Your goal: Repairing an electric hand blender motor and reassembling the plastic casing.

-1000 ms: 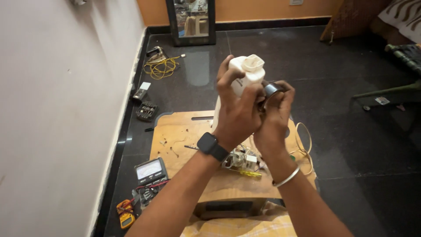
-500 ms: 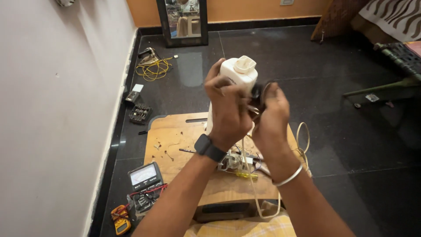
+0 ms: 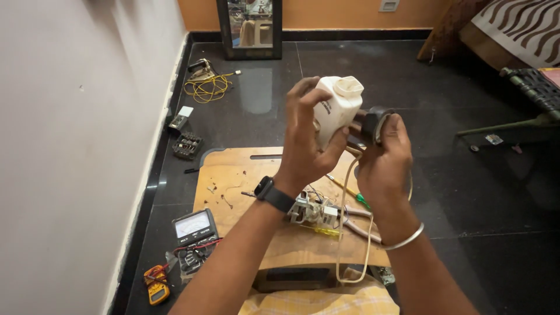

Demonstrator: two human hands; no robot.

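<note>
I see a white plastic housing (image 3: 337, 111), a pale wooden board (image 3: 233, 175), a yellow coiled wire (image 3: 208, 88), a glossy black tiled floor (image 3: 466, 192) and a brown-and-cream striped cloth (image 3: 519, 26).

both hands (image 3: 344, 146) raised together, fingers curled in a grip

Even indoor light, glossy dark floor (image 3: 466, 233) reflecting glare, sharp focus throughout.

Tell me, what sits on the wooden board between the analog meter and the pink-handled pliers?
In the head view, a small bundle of electrical parts and wires lies between the analog meter and the pliers, partly hidden by the left hand's forearm.
</note>
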